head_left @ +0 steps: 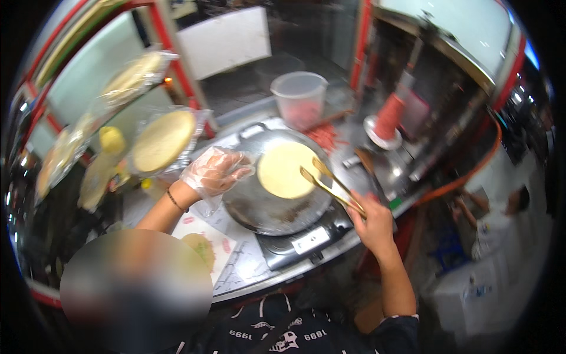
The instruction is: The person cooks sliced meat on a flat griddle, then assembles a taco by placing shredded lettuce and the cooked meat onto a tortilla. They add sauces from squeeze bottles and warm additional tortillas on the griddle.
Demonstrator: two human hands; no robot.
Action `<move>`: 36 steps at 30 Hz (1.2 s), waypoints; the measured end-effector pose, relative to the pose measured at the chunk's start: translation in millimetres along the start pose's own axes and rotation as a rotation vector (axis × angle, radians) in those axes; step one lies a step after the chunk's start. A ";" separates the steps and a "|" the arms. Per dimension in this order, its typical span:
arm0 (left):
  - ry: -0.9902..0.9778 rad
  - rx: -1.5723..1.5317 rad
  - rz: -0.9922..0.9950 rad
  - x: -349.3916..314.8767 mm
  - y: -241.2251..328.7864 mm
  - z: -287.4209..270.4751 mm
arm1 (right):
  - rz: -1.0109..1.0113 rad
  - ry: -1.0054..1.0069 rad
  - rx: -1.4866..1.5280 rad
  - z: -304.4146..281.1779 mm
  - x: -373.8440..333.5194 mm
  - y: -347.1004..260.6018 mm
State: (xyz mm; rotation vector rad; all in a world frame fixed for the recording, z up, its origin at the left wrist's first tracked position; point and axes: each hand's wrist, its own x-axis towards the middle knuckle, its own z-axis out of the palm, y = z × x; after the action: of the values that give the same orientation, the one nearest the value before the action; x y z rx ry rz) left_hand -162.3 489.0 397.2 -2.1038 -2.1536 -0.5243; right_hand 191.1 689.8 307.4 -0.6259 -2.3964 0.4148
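Note:
A pale round flatbread (287, 170) lies on a round flat griddle pan (244, 206), which rests on a burner (295, 245). My right hand (373, 224) grips gold tongs (336, 192); their tips are at the flatbread's right side. In a clear plastic glove, my left hand (218, 171) hovers by the pan's left edge, fingers loosely bent and apart, with nothing visible in it. Below that hand, on a white paper sheet (221, 236), another flatbread (199, 251) carries green bits; a blurred patch covers part of it.
Bagged flatbread stacks (164, 141) stand at the left near a yellow bottle (112, 140). Behind the pan are a clear tub (299, 97) and shredded reddish meat (324, 137). A meat cone on a spit (389, 118) and a wooden-handled knife (368, 165) are at the right. Another person (501, 218) is beyond.

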 end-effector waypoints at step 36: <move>0.245 0.655 -0.426 -35.9 -128.0 -245.4 | 0.182 0.107 0.267 -15.6 -88.8 -49.4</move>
State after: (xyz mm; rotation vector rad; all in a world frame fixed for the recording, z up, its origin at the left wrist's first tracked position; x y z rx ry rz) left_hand -329.4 381.7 593.3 -1.1928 -2.2165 -0.0633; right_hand 246.3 603.7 297.2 -0.7250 -2.1418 0.7451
